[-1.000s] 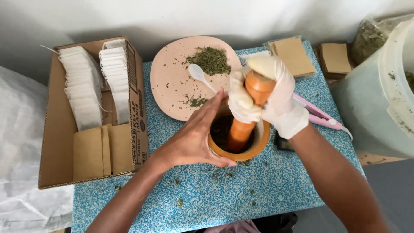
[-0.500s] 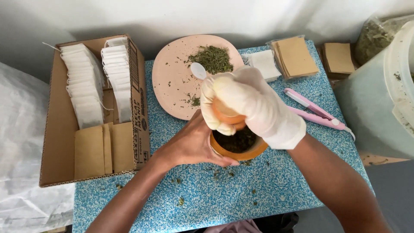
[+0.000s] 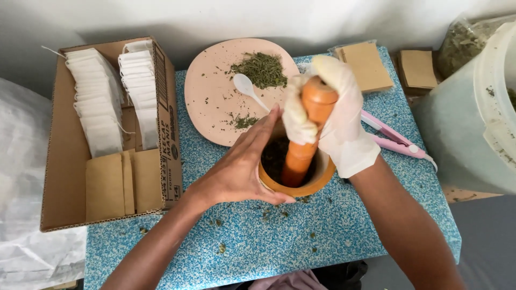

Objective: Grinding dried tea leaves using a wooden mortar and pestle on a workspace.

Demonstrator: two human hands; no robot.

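My right hand [image 3: 336,115], in its thin white glove, is wrapped tight around the upper part of the orange wooden pestle [image 3: 306,137], fingers closed all the way round so only the rounded top and the lower shaft show. The pestle leans a little, its foot down inside the round orange wooden mortar [image 3: 297,171], pressing into the dark crushed herb [image 3: 275,157] at the bottom. My bare left hand [image 3: 242,169] is spread open, palm and fingers cupped flat against the mortar's near-left wall, thumb along the front rim, steadying it rather than gripping it. I judge that I am in the middle of grinding: the leaf in the bowl looks dark and broken, though I cannot tell how fine it is. The next stroke, as I see it, calls for firm downward pressure with a twist, while the left hand keeps the mortar from sliding on the blue speckled worktop [image 3: 333,236], where bits of leaf already lie scattered. Just behind the mortar sits the pale pink plate [image 3: 207,102] with a heap of dried green herb [image 3: 260,70] and a small white plastic spoon [image 3: 248,88]. To my left stands the open cardboard box [image 3: 59,177] of white filter bags and brown paper sachets; to my right lies the pink hand sealer [image 3: 395,140].
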